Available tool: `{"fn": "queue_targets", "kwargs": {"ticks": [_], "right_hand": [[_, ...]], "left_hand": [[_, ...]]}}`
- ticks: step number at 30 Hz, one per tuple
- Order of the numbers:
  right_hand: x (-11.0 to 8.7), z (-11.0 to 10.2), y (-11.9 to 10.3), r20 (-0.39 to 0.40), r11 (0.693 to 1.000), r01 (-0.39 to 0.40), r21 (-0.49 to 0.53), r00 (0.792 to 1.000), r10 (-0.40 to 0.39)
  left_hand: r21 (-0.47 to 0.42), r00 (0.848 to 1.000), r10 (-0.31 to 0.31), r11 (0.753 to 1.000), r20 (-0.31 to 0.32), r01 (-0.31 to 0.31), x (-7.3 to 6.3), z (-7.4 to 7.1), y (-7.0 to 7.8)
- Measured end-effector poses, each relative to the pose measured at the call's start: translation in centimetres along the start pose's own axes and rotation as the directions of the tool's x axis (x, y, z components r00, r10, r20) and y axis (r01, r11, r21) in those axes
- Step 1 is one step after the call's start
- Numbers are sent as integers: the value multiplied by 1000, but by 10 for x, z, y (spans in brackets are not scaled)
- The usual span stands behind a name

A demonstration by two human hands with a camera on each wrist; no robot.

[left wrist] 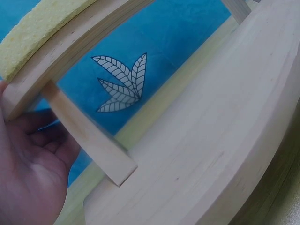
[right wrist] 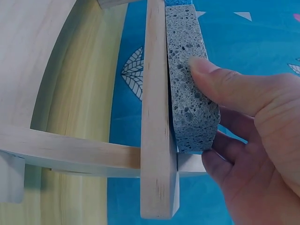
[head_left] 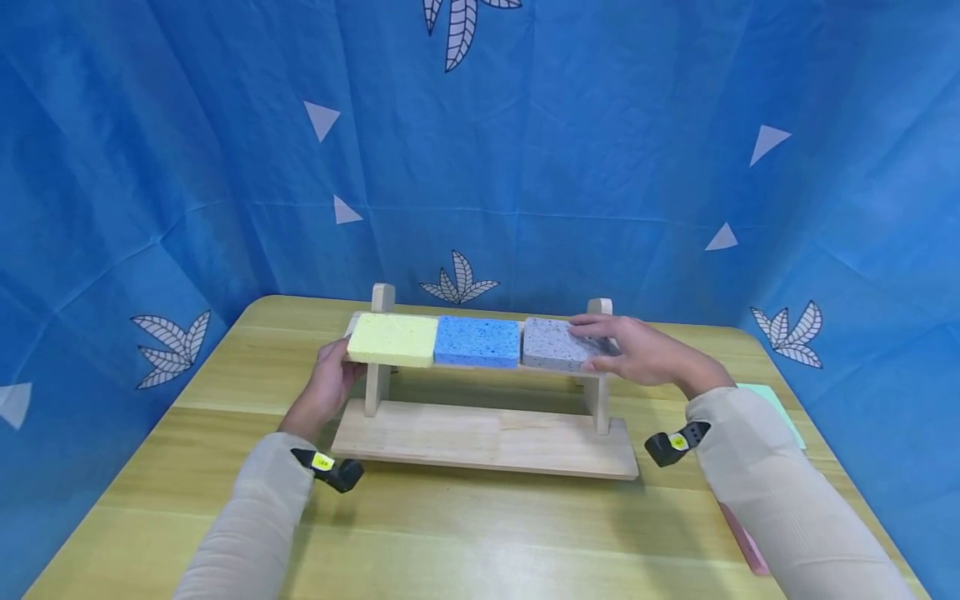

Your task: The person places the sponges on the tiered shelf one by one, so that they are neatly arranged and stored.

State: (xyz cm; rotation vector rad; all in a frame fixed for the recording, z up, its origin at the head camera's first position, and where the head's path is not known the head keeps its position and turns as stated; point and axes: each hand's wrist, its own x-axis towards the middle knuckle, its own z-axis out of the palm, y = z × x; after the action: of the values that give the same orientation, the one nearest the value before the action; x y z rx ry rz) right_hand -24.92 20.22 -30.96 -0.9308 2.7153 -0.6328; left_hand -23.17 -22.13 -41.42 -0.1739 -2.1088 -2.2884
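A two-tier wooden shelf (head_left: 491, 437) stands on the table. On its upper board lie three sponges in a row: yellow (head_left: 393, 337), blue (head_left: 477, 340) and grey speckled (head_left: 555, 342). At the right end, my right hand (head_left: 641, 350) holds the grey sponge, thumb on its front face and fingers round its far side and end. My left hand (head_left: 326, 387) grips the left end of the upper board (left wrist: 70, 49), right beside the yellow sponge. In the left wrist view its fingers pass behind the upright (left wrist: 89, 131).
A mint-green flat item (head_left: 780, 412) lies at the table's right side, partly behind my right sleeve. A pink item (head_left: 744, 542) shows below that forearm. Blue cloth (head_left: 525, 150) with leaf prints hangs behind and beside the wooden table (head_left: 450, 533).
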Motion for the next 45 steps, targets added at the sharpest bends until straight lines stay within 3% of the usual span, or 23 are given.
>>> {"fn": "queue_targets", "kwargs": {"ticks": [7,15,26,34,45], "right_hand": [[3,0,-2,13,1000,7,4,1000,-7],[7,1,-4,28,999,-39,29,999,38],[4,3,-1,13,1000,-26,13,1000,26],[-4,2,4,-78,1000,8,26,997,-6],[-24,6,16,-178,991,-97,95,978,113]], "left_hand": [[3,1000,-18,1000,-15,18,0,1,2],[9,1000,-21,1000,-17,21,1,2,2],[18,1000,0,1000,-16,1,1,1,-1],[-4,1000,14,1000,-15,-14,1,2,-2],[-13,1000,22,1000,-14,-22,1,2,-2]]}}
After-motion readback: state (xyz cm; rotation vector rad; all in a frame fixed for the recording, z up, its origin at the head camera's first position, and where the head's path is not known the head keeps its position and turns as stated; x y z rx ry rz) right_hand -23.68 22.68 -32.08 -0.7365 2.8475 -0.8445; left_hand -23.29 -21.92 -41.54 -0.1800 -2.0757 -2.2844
